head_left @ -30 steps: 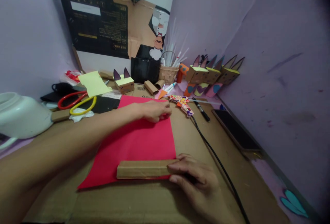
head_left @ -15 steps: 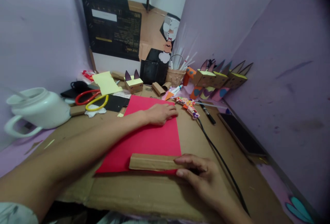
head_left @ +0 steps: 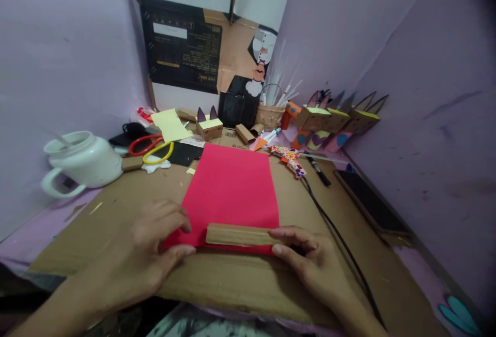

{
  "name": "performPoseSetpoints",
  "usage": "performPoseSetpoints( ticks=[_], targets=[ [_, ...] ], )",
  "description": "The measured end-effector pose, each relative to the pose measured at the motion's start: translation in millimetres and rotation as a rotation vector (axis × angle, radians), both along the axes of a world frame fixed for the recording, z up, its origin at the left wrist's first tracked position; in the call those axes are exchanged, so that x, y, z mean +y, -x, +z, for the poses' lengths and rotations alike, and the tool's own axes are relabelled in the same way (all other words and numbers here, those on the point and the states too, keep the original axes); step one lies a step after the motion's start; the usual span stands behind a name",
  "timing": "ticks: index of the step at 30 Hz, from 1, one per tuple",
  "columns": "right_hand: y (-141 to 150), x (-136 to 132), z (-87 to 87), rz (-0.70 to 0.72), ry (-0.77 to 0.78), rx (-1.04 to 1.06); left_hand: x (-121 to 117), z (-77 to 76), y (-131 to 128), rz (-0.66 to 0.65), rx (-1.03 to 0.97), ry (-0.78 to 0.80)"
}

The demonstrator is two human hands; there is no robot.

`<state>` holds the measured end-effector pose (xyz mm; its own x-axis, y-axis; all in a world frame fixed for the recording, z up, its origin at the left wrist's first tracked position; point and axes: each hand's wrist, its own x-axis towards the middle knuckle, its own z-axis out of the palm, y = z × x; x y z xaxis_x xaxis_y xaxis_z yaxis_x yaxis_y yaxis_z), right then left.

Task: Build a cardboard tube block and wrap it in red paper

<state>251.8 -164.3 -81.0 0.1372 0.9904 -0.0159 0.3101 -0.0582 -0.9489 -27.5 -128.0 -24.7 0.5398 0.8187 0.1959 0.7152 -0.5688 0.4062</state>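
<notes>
White plastic marks the far-left item: a jug point(head_left: 83, 162) with a handle stands at the left edge of the surface point(head_left: 127, 197), which is covered with brown cardboard. Just right of it, further back, lie red-handled scissors point(head_left: 144, 143) and yellow-handled scissors point(head_left: 158, 153), beside a pale yellow paper sheet point(head_left: 170, 125) and a small cardboard box with purple ears point(head_left: 209, 126).

Near the front, the left hand point(head_left: 155, 246) rests on the near left corner of the red paper sheet point(head_left: 230, 192); its fingers are curled and the thumb presses on the paper's edge, so this grip pinches the sheet's corner. The red sheet lies flat in the middle of the surface, running from the near edge toward the far clutter.

Across its near edge lies a flattened cardboard tube point(head_left: 240, 234), lengthwise from left to right, touching the paper. The right hand point(head_left: 310, 262) holds the tube's right end, fingertips on top and thumb at the near side, so this grip is closed on the tube.

Further right, a patterned glue gun point(head_left: 290, 157) lies beyond the sheet's far right corner, its black cable point(head_left: 337, 239) trailing toward the near right. A black marker point(head_left: 320, 171) lies next to it, and a dark phone point(head_left: 368, 202) sits along the right wall. A row of eared cardboard boxes point(head_left: 341, 117) stands at the far right.
</notes>
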Motion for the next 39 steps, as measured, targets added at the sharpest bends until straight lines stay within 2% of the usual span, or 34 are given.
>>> performPoseSetpoints(
  ticks=[3, 6, 13, 19, 23, 28, 33, 39],
  targets=[
    [0, -1, 0.2, -0.007, -0.051, -0.065, -9, -26.8, 1, -0.018, -0.009, -0.047],
    [-1, -3, -0.6, 0.01, -0.132, -0.136, -4, -39.7, -6, -0.088, -0.09, -0.081],
    [-4, -9, -6.9, 0.062, -0.456, -0.321, -1, -36.1, -10, -0.15, -0.141, -0.039],
    [-5, -9, -8.3, 0.081, -0.526, -0.344, -2, -36.0, -8, -0.168, -0.156, -0.028],
    [-5, -8, -9.7, 0.059, -0.516, -0.311, -1, -34.4, -7, -0.16, -0.157, -0.036],
    [-3, -7, -5.5, 0.048, -0.414, -0.233, -3, -32.0, -8, -0.137, -0.151, -0.036],
    [0, -5, 1.4, 0.042, -0.328, -0.171, -10, -33.2, -16, -0.086, -0.114, -0.145],
    [-1, -6, -0.9, 0.089, -0.254, -0.083, -11, -39.1, -24, 0.012, -0.084, -0.258]
  ],
)
